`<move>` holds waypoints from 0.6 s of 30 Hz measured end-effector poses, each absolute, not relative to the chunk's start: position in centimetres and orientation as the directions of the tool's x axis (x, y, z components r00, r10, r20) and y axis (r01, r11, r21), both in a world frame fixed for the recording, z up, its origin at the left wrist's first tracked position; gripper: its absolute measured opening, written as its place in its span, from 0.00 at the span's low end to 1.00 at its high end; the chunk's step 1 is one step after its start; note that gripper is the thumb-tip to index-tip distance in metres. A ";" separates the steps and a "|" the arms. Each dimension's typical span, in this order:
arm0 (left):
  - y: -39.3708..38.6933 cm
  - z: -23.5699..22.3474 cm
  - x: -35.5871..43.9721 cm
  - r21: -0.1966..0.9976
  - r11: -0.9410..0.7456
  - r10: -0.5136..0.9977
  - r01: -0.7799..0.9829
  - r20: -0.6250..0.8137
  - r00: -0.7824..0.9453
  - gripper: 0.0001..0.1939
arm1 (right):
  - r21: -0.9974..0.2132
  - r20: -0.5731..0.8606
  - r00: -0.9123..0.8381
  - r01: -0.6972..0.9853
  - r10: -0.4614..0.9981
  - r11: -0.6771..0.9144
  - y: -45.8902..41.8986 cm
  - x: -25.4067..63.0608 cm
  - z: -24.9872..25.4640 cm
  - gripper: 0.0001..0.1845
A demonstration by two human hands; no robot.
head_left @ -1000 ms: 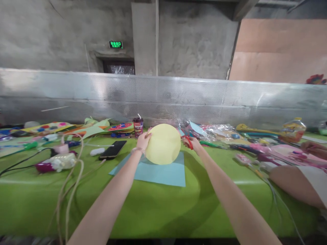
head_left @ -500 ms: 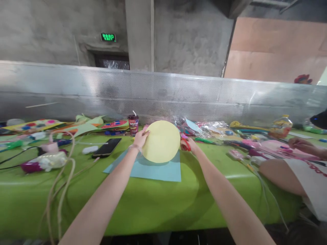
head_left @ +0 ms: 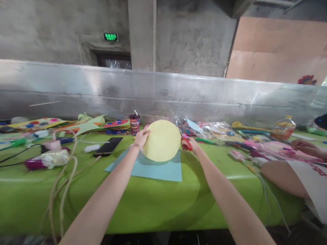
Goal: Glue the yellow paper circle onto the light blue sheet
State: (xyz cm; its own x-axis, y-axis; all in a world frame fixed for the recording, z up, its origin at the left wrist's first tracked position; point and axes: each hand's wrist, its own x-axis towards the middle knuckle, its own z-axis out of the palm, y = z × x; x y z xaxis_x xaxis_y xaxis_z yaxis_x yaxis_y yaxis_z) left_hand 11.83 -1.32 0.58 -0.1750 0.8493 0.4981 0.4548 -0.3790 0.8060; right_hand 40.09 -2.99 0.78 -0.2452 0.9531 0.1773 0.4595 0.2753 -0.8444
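A round pale yellow sheet of paper (head_left: 161,141) is held up in front of me, tilted toward the camera. My left hand (head_left: 141,138) pinches its left edge, with the thumb on the front face. By the right edge, my right hand (head_left: 191,145) is closed around the red handles of a pair of scissors (head_left: 187,143). The scissor blades point away along the paper's edge and are mostly hidden, so whether they touch it I cannot tell. Below the yellow round, a light blue sheet (head_left: 160,170) lies flat on the green-covered table (head_left: 153,204).
To the left lie a black phone (head_left: 109,146), a white case (head_left: 92,148) and a power strip (head_left: 55,160) with looping cables. A drink cup (head_left: 134,124) stands behind my left hand. At right are a juice bottle (head_left: 283,127), pink sheets and another person's hand (head_left: 306,147).
The whole view has shifted slightly, moving the background a little to the right. Both hands keep their hold, and the scissors have turned only slightly at the paper's right edge.
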 end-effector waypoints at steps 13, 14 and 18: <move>-0.9 0.1 11.7 0.793 -0.379 0.844 0.477 0.507 -0.173 0.13 | -0.838 0.158 -0.221 0.486 0.963 0.249 -2.9 40.0 0.7 0.12; -1.0 0.1 11.7 0.793 -0.380 0.844 0.476 0.508 -0.173 0.13 | -0.837 0.158 -0.217 0.489 0.963 0.247 -3.0 40.0 0.7 0.12; -1.1 0.1 11.8 0.798 -0.388 0.844 0.461 0.509 -0.170 0.13 | -0.834 0.159 -0.203 0.497 0.966 0.241 -3.1 40.0 0.8 0.12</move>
